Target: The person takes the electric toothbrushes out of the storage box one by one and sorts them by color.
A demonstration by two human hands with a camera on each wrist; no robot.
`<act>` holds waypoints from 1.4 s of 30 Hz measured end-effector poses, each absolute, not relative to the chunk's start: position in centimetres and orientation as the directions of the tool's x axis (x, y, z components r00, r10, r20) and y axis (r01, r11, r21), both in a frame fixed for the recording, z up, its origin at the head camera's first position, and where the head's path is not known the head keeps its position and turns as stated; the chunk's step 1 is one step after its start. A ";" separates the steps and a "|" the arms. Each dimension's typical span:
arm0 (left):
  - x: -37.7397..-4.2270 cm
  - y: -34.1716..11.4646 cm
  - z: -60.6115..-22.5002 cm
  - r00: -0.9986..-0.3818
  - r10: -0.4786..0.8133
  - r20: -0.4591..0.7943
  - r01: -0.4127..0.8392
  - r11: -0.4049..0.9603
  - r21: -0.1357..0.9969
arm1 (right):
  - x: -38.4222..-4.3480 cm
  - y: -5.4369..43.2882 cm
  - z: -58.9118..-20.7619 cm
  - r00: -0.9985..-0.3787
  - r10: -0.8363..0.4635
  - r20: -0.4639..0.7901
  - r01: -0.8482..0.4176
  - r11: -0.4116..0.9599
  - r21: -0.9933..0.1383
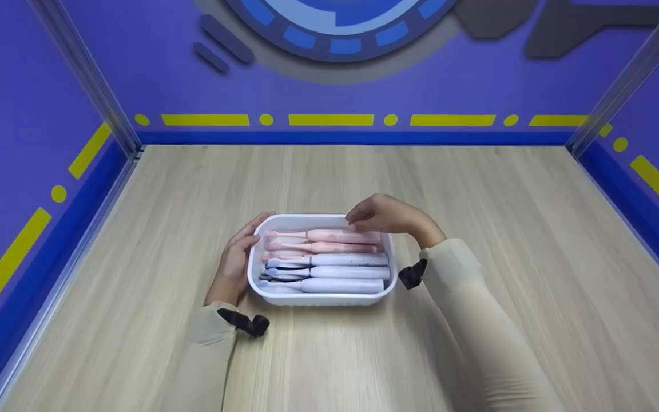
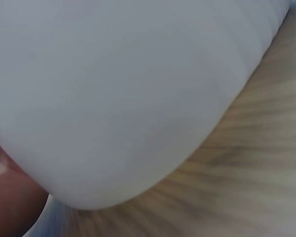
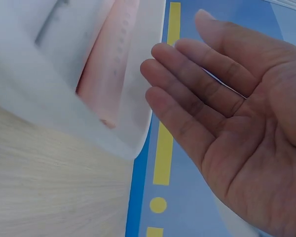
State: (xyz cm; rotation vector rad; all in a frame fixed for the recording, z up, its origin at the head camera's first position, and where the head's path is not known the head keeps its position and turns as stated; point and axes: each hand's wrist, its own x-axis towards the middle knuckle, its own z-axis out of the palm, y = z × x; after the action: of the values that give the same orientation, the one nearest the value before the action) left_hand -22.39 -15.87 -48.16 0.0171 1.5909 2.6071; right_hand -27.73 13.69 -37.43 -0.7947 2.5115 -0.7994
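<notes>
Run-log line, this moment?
left hand: holds white bin | right hand: empty, near far rim | contents: pink toothbrushes, white toothbrushes

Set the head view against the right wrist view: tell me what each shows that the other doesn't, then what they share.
Only the head view shows the left hand at the container's left end, the toothbrush heads and the dark devices at the cuffs.

Only the right wrist view shows the palm side of the right hand; from the head camera, its back is seen instead.

Both share that hand, the white container, pink handles inside it, the wooden tabletop and yellow wall markings.
</notes>
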 end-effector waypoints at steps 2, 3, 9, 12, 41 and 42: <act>-22.4 -15.9 -48.2 -0.996 0.081 -0.037 -0.070 -0.461 0.884 | -27.7 13.5 -37.4 -0.768 -0.609 -0.200 -0.392 0.693 -0.605; -22.4 -15.9 -48.2 -0.996 0.081 -0.036 -0.069 -0.458 0.886 | -27.7 13.4 -37.5 -0.773 -0.600 -0.208 -0.387 0.704 -0.596; -22.5 -15.9 -48.3 -0.996 0.066 -0.056 -0.080 -0.456 0.886 | -27.6 12.8 -37.8 -0.793 -0.566 -0.224 -0.378 0.747 -0.547; -22.4 -16.0 -48.2 -0.996 0.069 -0.054 -0.080 -0.464 0.882 | -27.6 12.4 -37.9 -0.793 -0.565 -0.228 -0.383 0.753 -0.536; -22.4 -16.0 -48.1 -0.996 0.076 -0.047 -0.076 -0.450 0.890 | -28.2 10.5 -37.9 -0.716 -0.581 -0.387 -0.467 0.811 -0.352; -22.4 -16.0 -48.1 -0.996 0.076 -0.048 -0.077 -0.453 0.888 | -28.2 10.5 -37.9 -0.716 -0.582 -0.386 -0.470 0.810 -0.350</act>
State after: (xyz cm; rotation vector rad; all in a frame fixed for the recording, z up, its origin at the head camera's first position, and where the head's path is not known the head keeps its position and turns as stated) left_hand -22.42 -16.03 -48.15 -0.0026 1.5921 2.6037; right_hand -28.24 10.46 -37.88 -0.7814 2.5085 -0.3112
